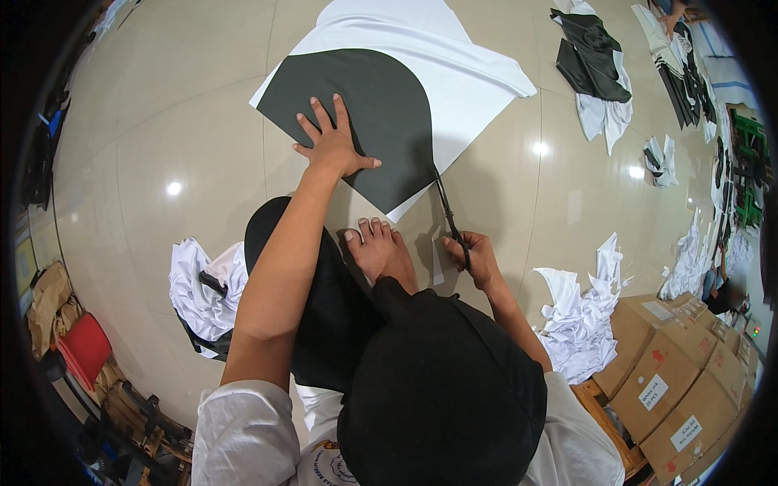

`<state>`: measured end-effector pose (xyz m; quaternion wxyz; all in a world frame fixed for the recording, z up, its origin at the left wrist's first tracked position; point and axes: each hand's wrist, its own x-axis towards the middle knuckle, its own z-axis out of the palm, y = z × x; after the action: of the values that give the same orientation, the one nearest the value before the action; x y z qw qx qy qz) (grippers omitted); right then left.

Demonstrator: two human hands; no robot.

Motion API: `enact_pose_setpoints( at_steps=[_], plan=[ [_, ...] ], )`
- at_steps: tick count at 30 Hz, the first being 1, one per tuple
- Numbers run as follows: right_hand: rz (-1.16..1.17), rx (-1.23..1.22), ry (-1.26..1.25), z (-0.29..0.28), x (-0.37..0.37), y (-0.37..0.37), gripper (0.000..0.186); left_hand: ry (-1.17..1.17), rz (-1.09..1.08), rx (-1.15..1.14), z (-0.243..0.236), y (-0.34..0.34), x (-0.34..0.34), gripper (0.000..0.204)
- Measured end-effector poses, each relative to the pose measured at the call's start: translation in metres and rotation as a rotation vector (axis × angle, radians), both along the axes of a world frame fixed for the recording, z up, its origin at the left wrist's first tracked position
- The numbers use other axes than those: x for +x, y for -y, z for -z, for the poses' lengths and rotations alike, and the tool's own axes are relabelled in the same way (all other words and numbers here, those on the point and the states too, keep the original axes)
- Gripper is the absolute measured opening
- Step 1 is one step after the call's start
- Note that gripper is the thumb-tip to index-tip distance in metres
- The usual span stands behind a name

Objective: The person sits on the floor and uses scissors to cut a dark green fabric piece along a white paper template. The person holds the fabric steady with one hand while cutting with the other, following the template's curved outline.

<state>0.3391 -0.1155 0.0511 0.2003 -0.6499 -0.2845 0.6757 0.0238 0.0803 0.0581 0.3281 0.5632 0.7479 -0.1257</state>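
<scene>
A dark grey cloth piece with a rounded edge (pixel 381 97) lies on a larger white cloth (pixel 478 81) spread over the floor. My left hand (pixel 331 150) presses flat on the grey piece, fingers spread. In my right hand (pixel 480 259) is a pair of black scissors (pixel 446 202), its handles gripped. The blades point away from me and meet the right edge of the grey piece, where the white cloth shows beside it. How far apart the blades are cannot be made out. My bare foot (pixel 381 253) rests just below the cloth's near corner.
White scraps (pixel 579 312) lie heaped at right, beside cardboard boxes (pixel 660 373). Another white cloth bundle (pixel 207 283) sits to the left. Black and white pieces (pixel 596 61) lie at the upper right. Another person's hand (pixel 671 20) shows at the far right top.
</scene>
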Motion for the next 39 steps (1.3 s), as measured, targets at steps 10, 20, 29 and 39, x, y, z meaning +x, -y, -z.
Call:
enact_pose_setpoints(
  at_steps=[10, 20, 29, 39],
  plan=[
    [0.014, -0.013, -0.024, -0.005, -0.007, -0.001, 0.036, 0.009, 0.009, 0.025, 0.001, 0.006, -0.003, 0.169],
    [0.042, -0.023, -0.055, -0.003, -0.008, 0.003, 0.034, 0.017, 0.007, 0.024, 0.004, 0.003, -0.002, 0.170],
    [0.040, -0.017, -0.046, -0.004, -0.012, 0.006, 0.034, 0.006, 0.007, 0.018, 0.005, 0.002, -0.002, 0.170],
    [0.032, -0.009, -0.057, 0.002, -0.011, 0.010, 0.033, -0.013, 0.009, 0.013, 0.006, 0.000, -0.001, 0.169]
  ],
)
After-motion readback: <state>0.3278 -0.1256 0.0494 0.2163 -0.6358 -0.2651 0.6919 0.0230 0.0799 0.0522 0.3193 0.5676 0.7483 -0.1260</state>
